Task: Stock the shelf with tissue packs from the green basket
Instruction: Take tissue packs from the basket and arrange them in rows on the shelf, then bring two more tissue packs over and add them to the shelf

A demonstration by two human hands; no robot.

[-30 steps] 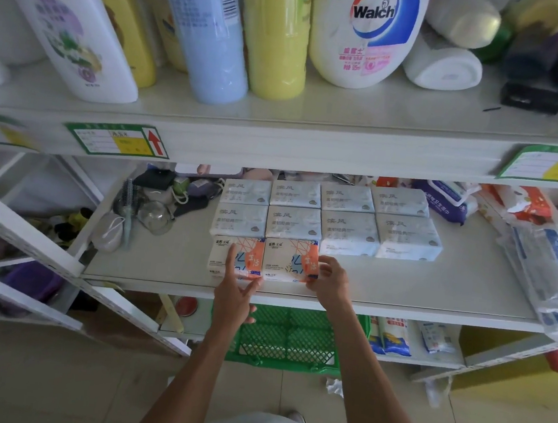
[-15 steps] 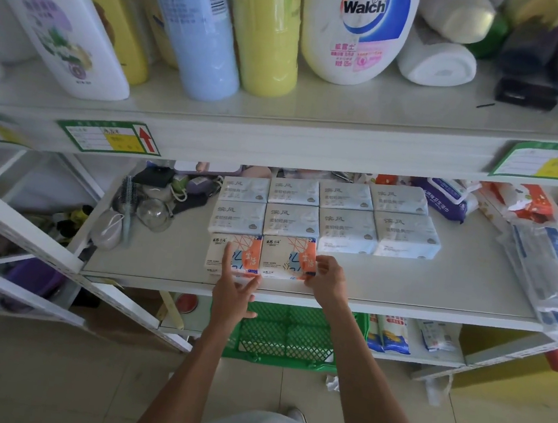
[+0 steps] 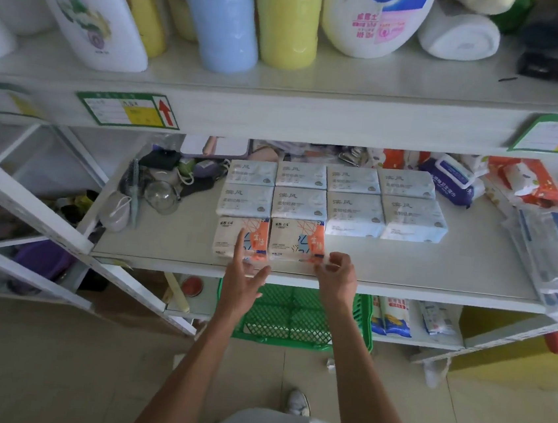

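Observation:
Two orange-and-white tissue packs lie side by side at the front of the middle shelf (image 3: 420,264), the left pack (image 3: 228,237) and the right pack (image 3: 293,240). Behind them sit several pale blue tissue packs (image 3: 353,212) in two rows. My left hand (image 3: 240,283) is open at the shelf edge, its index finger stretched over the left orange pack. My right hand (image 3: 337,279) hovers at the front right corner of the right orange pack, fingers loosely curled and holding nothing. The green basket (image 3: 294,316) stands on the shelf below, under both wrists, and no packs show through its mesh.
Tall bottles (image 3: 222,16) and a white roll (image 3: 458,35) fill the top shelf. A brush, bulb and cords (image 3: 160,185) clutter the left of the middle shelf. Wipes (image 3: 453,181) and plastic-wrapped goods (image 3: 552,254) lie at the right. Bare shelf shows right of the orange packs.
Both hands have drawn back a little from the orange packs toward the shelf edge. The right hand's fingers have lifted off the right pack's corner. The packs stay put.

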